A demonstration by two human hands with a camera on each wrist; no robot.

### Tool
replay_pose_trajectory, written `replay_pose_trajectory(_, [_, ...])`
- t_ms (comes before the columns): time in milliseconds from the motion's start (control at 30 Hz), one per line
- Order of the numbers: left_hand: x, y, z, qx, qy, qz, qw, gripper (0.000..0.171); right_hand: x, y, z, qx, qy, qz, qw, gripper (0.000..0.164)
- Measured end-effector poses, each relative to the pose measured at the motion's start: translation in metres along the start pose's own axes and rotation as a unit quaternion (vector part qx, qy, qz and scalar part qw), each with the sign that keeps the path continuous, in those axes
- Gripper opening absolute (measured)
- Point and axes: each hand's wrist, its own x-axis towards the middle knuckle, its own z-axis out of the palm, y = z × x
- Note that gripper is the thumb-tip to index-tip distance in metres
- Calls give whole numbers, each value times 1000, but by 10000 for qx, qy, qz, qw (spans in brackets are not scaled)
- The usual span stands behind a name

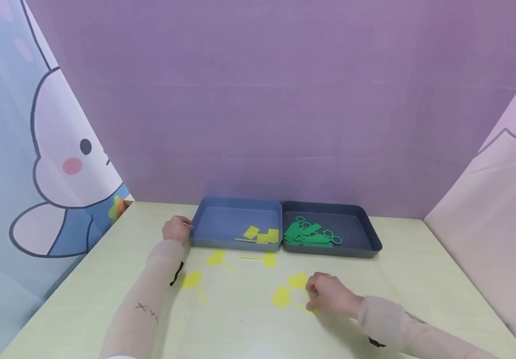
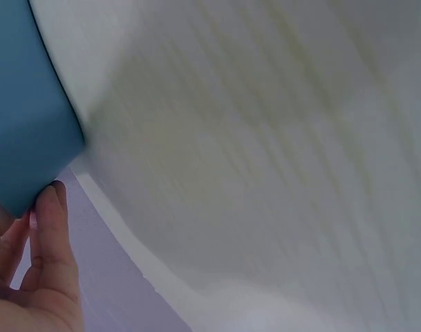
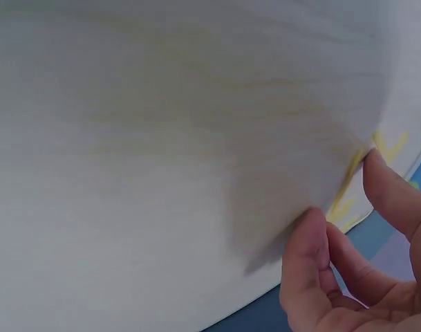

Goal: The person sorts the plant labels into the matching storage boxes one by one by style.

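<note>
At the blue tray's (image 1: pixel 235 202) left side, my left hand (image 1: pixel 177 229) grips its wall; in the left wrist view the fingers (image 2: pixel 54 228) meet the tray corner (image 2: pixel 30 117). My right hand (image 1: pixel 331 295) is low over the table, its thumb and fingertips at the thin handle of a flat yellow paddle-shaped piece (image 1: pixel 297 280). The right wrist view has a yellow strip (image 3: pixel 347 178) between thumb and fingers. A second yellow paddle (image 1: pixel 281 296) lies just left of that hand. Several similar yellow pieces (image 1: pixel 262 236) are heaped in the blue tray.
Touching the blue tray on its right is a dark grey tray (image 1: pixel 356 227) with flat green ringed pieces (image 1: pixel 311 235). Three more yellow paddles lie before the blue tray, one at the left (image 1: pixel 192 280). A purple backdrop (image 1: pixel 275 109) stands behind the table.
</note>
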Motion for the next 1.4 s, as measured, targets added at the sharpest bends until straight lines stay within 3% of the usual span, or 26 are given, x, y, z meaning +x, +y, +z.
replay_pose_trajectory(600, [2, -1, 0, -77, -28, -66, 9999, 24, 4, 10, -9, 192, 216, 231, 9993, 17])
replay_pose_trajectory(867, [4, -2, 0, -251, -61, -65, 9996, 23, 8, 10, -8, 428, 153, 802, 9957, 16])
replay_pose_trajectory(1100, [-3, 3, -1, -122, -35, -68, 9999, 26, 7, 10, -9, 656, 87, 877, 9939, 15])
replay_pose_trajectory(1400, [-3, 2, -1, -93, -15, -28, 10000, 26, 8, 9, -9, 337, -23, 844, 9959, 15])
